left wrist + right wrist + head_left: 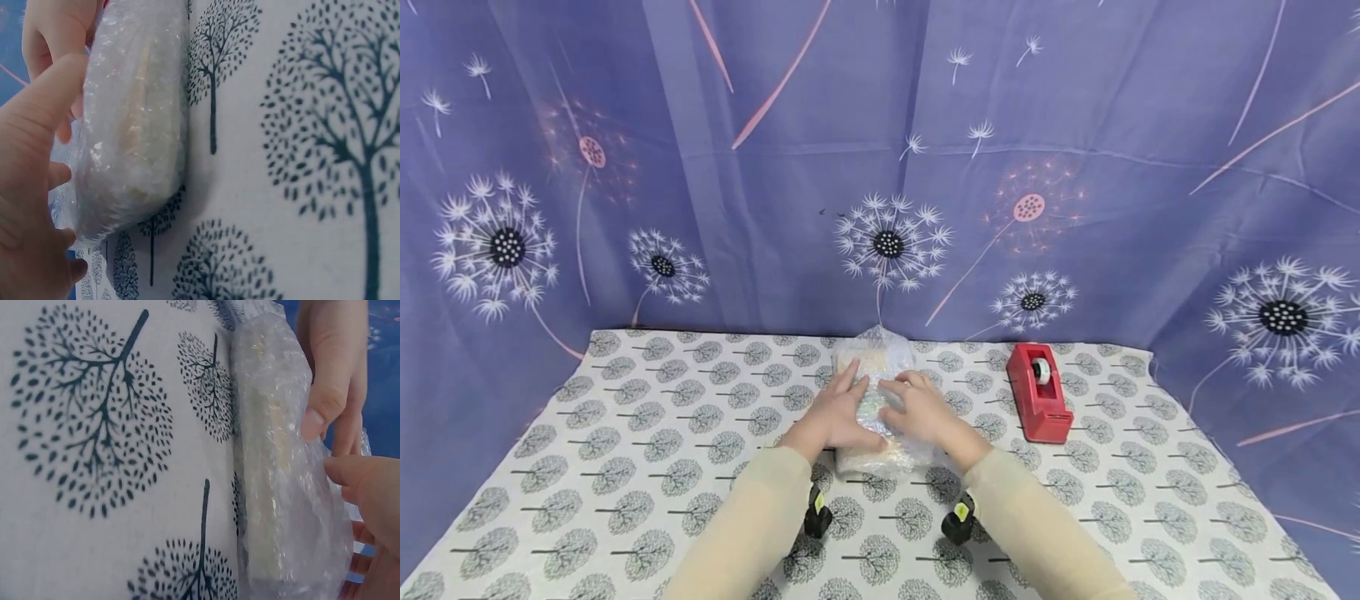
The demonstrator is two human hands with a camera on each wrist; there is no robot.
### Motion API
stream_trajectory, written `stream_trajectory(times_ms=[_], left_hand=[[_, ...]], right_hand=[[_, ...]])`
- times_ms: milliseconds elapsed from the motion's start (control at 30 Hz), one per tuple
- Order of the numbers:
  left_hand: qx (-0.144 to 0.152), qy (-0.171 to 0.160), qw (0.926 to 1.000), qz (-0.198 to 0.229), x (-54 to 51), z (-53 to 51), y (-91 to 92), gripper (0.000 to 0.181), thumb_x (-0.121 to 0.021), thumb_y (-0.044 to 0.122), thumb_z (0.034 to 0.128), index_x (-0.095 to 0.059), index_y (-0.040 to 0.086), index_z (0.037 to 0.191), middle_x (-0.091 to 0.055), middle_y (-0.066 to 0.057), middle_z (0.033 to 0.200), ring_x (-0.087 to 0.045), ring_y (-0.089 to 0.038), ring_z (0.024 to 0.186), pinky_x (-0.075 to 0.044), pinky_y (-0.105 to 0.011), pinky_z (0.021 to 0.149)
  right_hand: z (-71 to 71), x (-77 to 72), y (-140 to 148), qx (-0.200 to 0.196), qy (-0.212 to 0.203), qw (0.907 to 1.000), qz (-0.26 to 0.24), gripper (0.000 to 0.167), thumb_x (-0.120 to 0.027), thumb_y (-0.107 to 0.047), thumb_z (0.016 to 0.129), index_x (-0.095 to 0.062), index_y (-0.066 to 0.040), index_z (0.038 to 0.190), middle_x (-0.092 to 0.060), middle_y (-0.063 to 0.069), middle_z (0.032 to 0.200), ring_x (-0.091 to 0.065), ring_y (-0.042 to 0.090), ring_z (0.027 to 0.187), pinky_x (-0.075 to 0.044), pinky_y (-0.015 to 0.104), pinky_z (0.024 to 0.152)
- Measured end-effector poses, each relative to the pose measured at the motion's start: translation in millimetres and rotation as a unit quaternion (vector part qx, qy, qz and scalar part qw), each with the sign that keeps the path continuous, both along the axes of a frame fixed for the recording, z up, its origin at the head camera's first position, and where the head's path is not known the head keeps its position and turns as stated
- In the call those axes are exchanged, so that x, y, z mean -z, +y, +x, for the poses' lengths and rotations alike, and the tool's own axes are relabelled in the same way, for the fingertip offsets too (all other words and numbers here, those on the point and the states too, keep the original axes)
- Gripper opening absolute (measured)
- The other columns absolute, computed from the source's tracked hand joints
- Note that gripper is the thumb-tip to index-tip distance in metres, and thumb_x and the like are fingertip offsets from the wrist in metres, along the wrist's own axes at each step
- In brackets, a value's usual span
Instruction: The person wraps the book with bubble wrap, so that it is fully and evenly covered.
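Note:
A bundle in clear bubble wrap (872, 407) lies on the table with something pale inside; the wrap blurs what it is. On its left side rests my left hand (837, 417), fingers spread and thumb reaching across the near part. My right hand (927, 412) touches the top from the right, its fingers slightly bent. In the left wrist view the bubble-wrapped bundle (134, 125) shows a rounded near end. From the right wrist, loose wrap (325, 506) bulges beside the right hand's thumb and fingers (372, 487).
A red tape dispenser (1041, 396) with a roll of tape stands to the right of the bundle. White cloth with a tree print (677, 442) covers the table. Behind it hangs a blue dandelion curtain (775, 208), close to the bundle's far end.

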State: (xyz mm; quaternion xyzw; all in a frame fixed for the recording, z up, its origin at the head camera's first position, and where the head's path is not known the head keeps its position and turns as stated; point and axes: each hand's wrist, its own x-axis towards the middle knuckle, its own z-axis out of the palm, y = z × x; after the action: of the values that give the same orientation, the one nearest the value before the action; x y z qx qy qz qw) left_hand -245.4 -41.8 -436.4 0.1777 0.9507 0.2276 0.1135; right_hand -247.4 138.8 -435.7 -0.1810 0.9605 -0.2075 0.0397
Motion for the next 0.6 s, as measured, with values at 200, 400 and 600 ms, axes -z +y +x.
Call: stream_trajectory(times_ms=[200,400,600], left_hand=[[-0.016,0.023,0.9990,0.034,3.5,0.5,-3.3,0.106,-0.075,0.059,0.0653,-0.029,0.011,0.149,0.003,-0.008,0.161,-0.010,-0.042,0.145,-0.021,-0.066,0.109],[-0.023,0.032,0.9981,0.047,4.0,0.2,-9.4,0.107,-0.075,0.060,0.0662,-0.025,0.016,0.151,-0.003,-0.010,0.161,-0.013,-0.041,0.144,-0.022,-0.067,0.109],[-0.025,0.039,0.9974,0.056,4.0,1.6,-12.9,0.108,-0.073,0.062,0.0670,-0.021,0.019,0.152,-0.003,-0.008,0.161,-0.014,-0.041,0.144,-0.020,-0.066,0.109]], right_hand=[[3.1,1.3,13,0.017,-0.001,0.9989,-0.043,0.058,-0.059,-0.037,0.090,-0.045,-0.010,0.140,-0.037,0.021,0.146,-0.039,0.041,0.131,-0.038,0.064,0.101],[5.1,5.1,24,0.009,0.002,0.9973,-0.073,0.058,-0.056,-0.037,0.093,-0.044,-0.007,0.141,-0.035,0.024,0.147,-0.045,0.042,0.127,-0.038,0.062,0.102],[7.5,5.8,33,0.008,0.004,0.9967,-0.080,0.058,-0.051,-0.038,0.095,-0.041,-0.007,0.142,-0.031,0.021,0.150,-0.052,0.040,0.120,-0.039,0.059,0.103]])
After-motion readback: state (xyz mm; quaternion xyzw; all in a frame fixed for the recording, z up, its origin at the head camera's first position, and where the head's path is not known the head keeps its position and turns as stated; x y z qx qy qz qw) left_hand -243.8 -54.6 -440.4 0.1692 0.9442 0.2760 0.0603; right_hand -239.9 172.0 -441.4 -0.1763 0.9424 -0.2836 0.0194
